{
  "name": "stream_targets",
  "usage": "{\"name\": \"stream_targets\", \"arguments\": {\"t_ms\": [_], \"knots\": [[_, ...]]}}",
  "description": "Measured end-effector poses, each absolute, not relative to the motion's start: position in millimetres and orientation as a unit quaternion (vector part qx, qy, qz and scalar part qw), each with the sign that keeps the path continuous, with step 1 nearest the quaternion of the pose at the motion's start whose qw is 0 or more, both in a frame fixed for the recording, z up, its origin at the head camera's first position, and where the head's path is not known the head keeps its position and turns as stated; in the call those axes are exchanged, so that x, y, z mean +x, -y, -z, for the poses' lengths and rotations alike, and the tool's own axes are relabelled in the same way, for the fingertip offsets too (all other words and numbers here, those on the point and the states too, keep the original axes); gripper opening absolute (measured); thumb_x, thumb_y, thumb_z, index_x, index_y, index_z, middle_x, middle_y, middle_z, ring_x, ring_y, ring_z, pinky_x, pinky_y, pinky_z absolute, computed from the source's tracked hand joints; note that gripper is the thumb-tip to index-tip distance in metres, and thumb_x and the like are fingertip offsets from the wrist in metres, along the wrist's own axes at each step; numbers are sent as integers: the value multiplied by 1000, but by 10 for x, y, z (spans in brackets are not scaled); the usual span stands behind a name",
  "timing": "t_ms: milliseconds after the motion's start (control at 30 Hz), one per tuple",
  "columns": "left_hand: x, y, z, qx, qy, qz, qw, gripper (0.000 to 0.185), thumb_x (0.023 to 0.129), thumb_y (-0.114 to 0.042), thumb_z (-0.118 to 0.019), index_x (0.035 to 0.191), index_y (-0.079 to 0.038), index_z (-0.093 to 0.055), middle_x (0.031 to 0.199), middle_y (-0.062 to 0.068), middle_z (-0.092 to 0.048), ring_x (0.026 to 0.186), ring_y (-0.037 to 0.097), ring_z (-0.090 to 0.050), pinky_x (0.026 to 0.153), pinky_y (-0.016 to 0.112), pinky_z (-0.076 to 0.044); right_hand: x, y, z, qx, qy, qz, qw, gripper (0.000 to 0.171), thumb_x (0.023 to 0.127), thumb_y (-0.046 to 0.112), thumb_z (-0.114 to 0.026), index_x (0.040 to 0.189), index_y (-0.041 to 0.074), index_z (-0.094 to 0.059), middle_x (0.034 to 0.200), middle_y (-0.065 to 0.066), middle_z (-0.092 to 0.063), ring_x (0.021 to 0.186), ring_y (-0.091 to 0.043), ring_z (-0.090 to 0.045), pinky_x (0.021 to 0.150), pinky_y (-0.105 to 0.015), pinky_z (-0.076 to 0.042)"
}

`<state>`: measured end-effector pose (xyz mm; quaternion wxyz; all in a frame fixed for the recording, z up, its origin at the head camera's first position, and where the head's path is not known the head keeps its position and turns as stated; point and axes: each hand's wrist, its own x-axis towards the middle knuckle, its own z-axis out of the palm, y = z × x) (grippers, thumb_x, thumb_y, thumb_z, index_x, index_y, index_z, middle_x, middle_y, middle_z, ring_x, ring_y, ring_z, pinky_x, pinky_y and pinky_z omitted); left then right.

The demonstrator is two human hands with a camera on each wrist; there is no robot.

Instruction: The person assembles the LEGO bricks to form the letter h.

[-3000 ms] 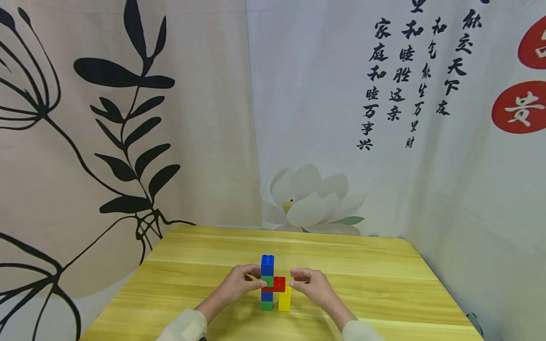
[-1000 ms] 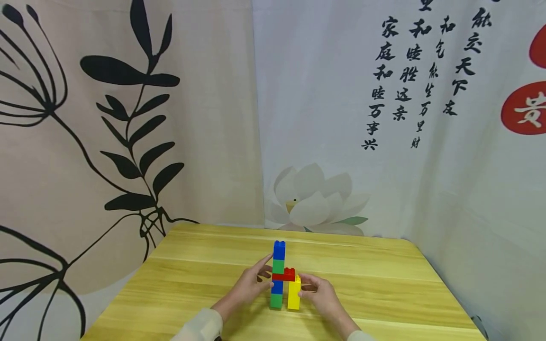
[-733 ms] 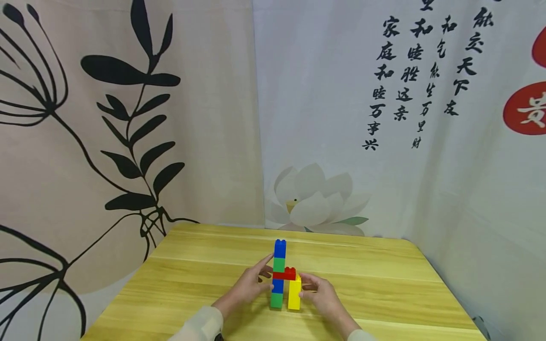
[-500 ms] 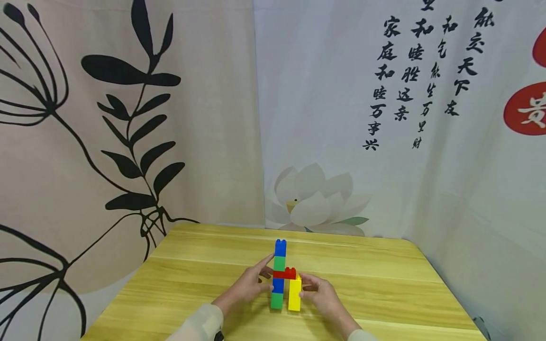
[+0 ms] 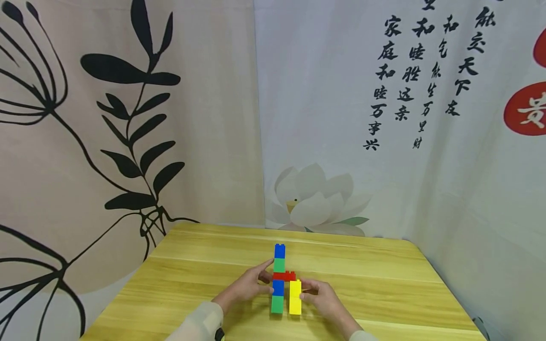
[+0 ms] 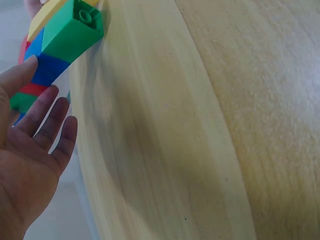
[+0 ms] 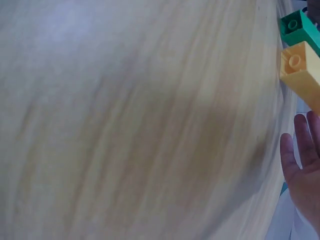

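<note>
Printed cloth hangs behind a yellow wooden table (image 5: 367, 279): black leaves on beige at the left, a white lotus and black calligraphy on the right.

On the table, the left hand (image 5: 249, 287) rests against the left side of a block tower (image 5: 279, 279). Its fingers are straight and spread, and the fingertips (image 6: 31, 65) touch the blue and red blocks without curling round them. The right hand (image 5: 317, 296) lies against the right side, by the yellow column (image 5: 295, 297). Its fingers look relaxed and extended beside the yellow block; whether they press it or only touch it I cannot tell.

The tower stands upright near the middle of the table, toward its near edge. From the bottom, the left column runs green, blue, then a red block (image 5: 284, 276), then green, with a blue block (image 5: 279, 251) on top. The red block lies crosswise and spans both columns, sitting on the yellow column just beside the left one.

In the left wrist view the green base block (image 6: 72, 32) sits on the wood. In the right wrist view the yellow and green bases stand side by side, touching.
</note>
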<state>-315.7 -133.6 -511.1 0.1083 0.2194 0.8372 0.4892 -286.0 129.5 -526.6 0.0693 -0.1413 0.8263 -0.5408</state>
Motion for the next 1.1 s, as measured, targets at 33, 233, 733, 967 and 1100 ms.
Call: {"name": "stream_targets", "arguments": {"t_ms": [33, 233, 733, 967, 1100], "knots": [[-3157, 1338, 5113, 219, -836, -491, 112, 82, 89, -16, -73, 156, -19, -26, 124, 10, -64, 114, 27, -60, 101, 51, -48, -2859, -1298, 5266, -143, -824, 544, 72, 50, 90, 15, -69, 135, 0, -56, 120, -16, -68, 106, -24, -64, 90, -39, -55], [-3156, 1344, 5121, 211, -834, -492, 130, 80, 88, -17, -74, 155, -17, -30, 122, 10, -65, 112, 26, -60, 103, 53, -46, -2857, -1324, 5274, -144, -817, 551, 88, 48, 91, 17, -69, 134, -3, -56, 121, -17, -67, 108, -25, -63, 92, -41, -54], [-3181, 1350, 5215, 214, -837, -478, 158, 70, 90, -19, -72, 150, -9, -38, 123, 12, -66, 118, 31, -60, 104, 55, -44, -2861, -1360, 5326, -153, -820, 537, 124, 46, 94, 22, -65, 130, -5, -57, 130, -22, -62, 118, -37, -60, 99, -51, -50], [-3177, 1354, 5233, 207, -843, -468, 168, 64, 89, -17, -72, 146, -7, -45, 121, 8, -67, 114, 27, -61, 104, 53, -45, -2844, -1350, 5328, -150, -836, 515, 111, 44, 95, 20, -65, 129, -6, -58, 129, -24, -62, 115, -36, -61, 97, -50, -51], [-3170, 1362, 5244, 205, -842, -469, 170, 66, 88, -16, -73, 147, -8, -44, 120, 9, -67, 112, 27, -61, 103, 53, -46, -2849, -1346, 5348, -153, -837, 514, 106, 44, 95, 19, -64, 129, -7, -58, 128, -24, -63, 115, -36, -61, 97, -50, -51]]}}
